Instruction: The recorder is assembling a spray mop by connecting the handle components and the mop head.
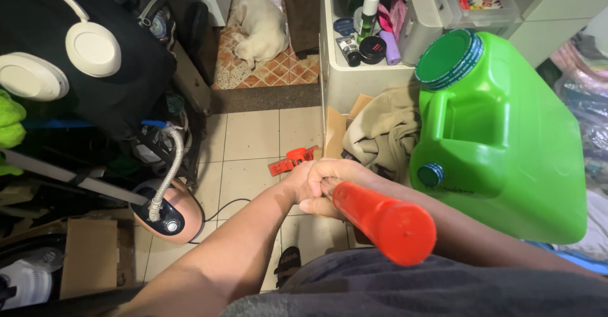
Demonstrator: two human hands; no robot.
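Observation:
Both my hands wrap around an orange-red plastic handle (383, 219) whose thick round end points toward the camera. My left hand (303, 181) grips it from the left, and my right hand (332, 187) closes on it just beside, fingers overlapping. The far end of the tool is hidden behind my hands. A big green plastic jug (506, 139) with a dark green screw cap (449, 57) and a small side cap (430, 174) stands right next to my right forearm.
A pink garment steamer (168, 212) with a hose sits on the tiled floor at left. An orange-red plastic piece (291, 160) lies on the tiles. Beige cloth (383, 130), a white cabinet holding bottles (364, 32), and a white dog (261, 25) lie beyond.

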